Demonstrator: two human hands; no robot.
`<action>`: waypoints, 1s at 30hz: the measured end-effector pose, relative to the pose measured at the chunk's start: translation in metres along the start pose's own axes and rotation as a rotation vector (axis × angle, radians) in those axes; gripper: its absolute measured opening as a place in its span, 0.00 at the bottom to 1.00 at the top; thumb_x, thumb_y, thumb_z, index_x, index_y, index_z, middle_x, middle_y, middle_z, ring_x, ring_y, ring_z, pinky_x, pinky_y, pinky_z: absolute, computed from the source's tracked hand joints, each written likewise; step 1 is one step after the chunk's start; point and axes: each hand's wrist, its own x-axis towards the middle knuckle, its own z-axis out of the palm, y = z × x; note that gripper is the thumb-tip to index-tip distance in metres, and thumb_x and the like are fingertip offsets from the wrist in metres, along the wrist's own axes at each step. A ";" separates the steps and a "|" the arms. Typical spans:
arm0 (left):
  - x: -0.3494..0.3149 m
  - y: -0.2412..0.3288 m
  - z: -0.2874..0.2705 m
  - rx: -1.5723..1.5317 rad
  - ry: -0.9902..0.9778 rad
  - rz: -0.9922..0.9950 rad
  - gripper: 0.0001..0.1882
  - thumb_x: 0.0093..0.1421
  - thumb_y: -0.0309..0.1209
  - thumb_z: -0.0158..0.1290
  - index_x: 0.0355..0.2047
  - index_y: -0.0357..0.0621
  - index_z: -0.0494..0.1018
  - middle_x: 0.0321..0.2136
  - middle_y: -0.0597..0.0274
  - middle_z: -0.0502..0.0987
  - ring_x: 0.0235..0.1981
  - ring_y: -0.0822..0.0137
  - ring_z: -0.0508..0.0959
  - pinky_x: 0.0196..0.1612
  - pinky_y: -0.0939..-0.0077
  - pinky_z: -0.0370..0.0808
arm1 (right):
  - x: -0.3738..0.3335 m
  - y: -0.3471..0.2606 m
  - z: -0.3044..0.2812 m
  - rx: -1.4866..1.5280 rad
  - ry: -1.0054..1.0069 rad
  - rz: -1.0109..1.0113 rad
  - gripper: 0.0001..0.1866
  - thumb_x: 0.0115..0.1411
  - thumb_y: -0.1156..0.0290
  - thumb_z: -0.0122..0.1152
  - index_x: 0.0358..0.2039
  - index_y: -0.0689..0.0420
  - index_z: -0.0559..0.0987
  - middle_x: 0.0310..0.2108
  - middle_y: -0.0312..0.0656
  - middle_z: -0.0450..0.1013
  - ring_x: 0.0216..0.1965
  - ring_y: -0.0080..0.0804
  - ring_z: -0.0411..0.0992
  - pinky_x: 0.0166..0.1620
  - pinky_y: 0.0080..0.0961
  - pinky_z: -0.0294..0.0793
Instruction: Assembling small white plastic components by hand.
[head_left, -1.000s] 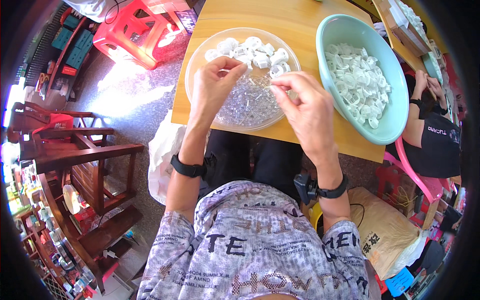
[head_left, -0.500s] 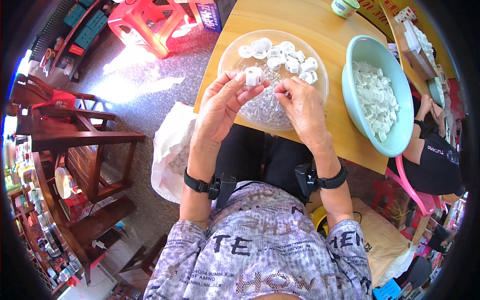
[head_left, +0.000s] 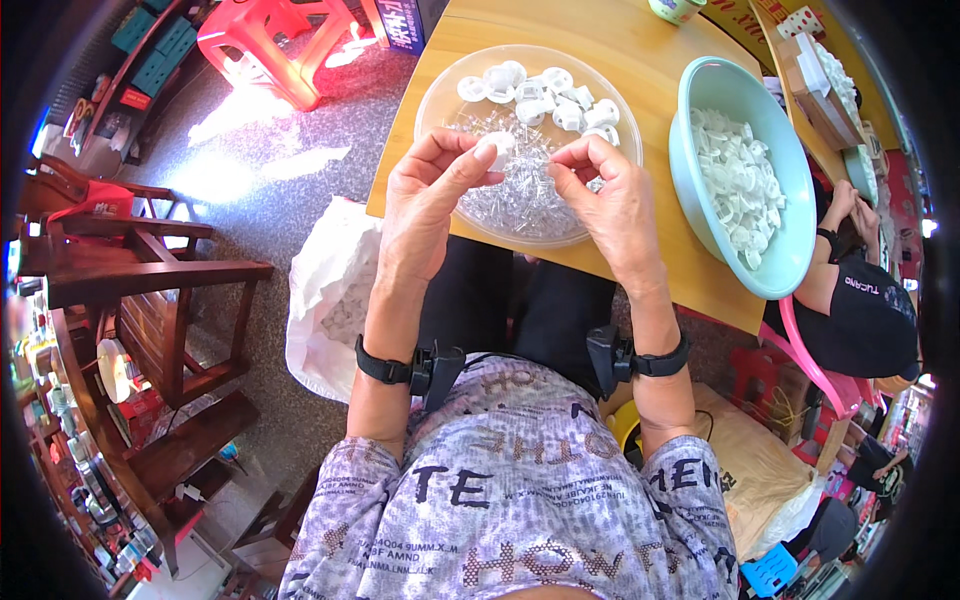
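Slipping could be caused by the fingertip-only hold: the white fitting [head_left: 499, 148] is pinched above the clear tray [head_left: 436, 108] by the left hand [head_left: 425, 200]; whether anything is gripped by the right hand [head_left: 618, 205] cannot be told.

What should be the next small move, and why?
Perhaps bring the right hand to the white part: the left hand holds it up, while the right, pinched, hangs close but apart. Whether it grips anything is too small to tell.
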 end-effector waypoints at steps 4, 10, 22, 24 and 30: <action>-0.002 0.005 0.009 0.185 0.004 0.008 0.10 0.57 0.29 0.59 0.37 0.38 0.73 0.31 0.63 0.77 0.30 0.74 0.76 0.36 0.80 0.75 | -0.004 -0.003 -0.004 0.010 0.015 0.005 0.04 0.54 0.76 0.63 0.30 0.60 0.77 0.23 0.39 0.76 0.23 0.22 0.72 0.29 0.20 0.72; -0.002 0.000 0.019 0.512 -0.029 0.072 0.08 0.57 0.24 0.57 0.38 0.38 0.78 0.33 0.63 0.78 0.31 0.74 0.77 0.34 0.81 0.74 | -0.007 -0.005 -0.010 -0.024 0.028 -0.043 0.04 0.53 0.76 0.63 0.29 0.60 0.77 0.24 0.38 0.76 0.23 0.24 0.73 0.29 0.21 0.72; -0.002 -0.003 0.033 0.819 -0.041 0.180 0.07 0.54 0.26 0.60 0.33 0.37 0.80 0.33 0.63 0.78 0.30 0.73 0.77 0.34 0.81 0.74 | -0.011 -0.001 -0.011 -0.006 0.027 -0.136 0.06 0.53 0.78 0.62 0.32 0.60 0.76 0.24 0.44 0.74 0.25 0.31 0.74 0.29 0.25 0.73; -0.001 -0.006 0.026 0.606 -0.025 0.102 0.08 0.55 0.28 0.60 0.34 0.37 0.80 0.32 0.63 0.79 0.31 0.74 0.77 0.35 0.80 0.74 | -0.015 0.000 -0.008 0.098 0.094 -0.058 0.08 0.53 0.78 0.63 0.35 0.59 0.77 0.25 0.43 0.74 0.25 0.32 0.74 0.29 0.25 0.73; -0.001 -0.008 0.028 0.107 0.022 -0.070 0.09 0.57 0.30 0.60 0.36 0.38 0.78 0.30 0.64 0.79 0.32 0.75 0.76 0.40 0.80 0.73 | -0.021 -0.013 0.008 0.035 0.217 -0.205 0.11 0.51 0.78 0.65 0.37 0.56 0.78 0.33 0.41 0.74 0.27 0.32 0.74 0.31 0.24 0.75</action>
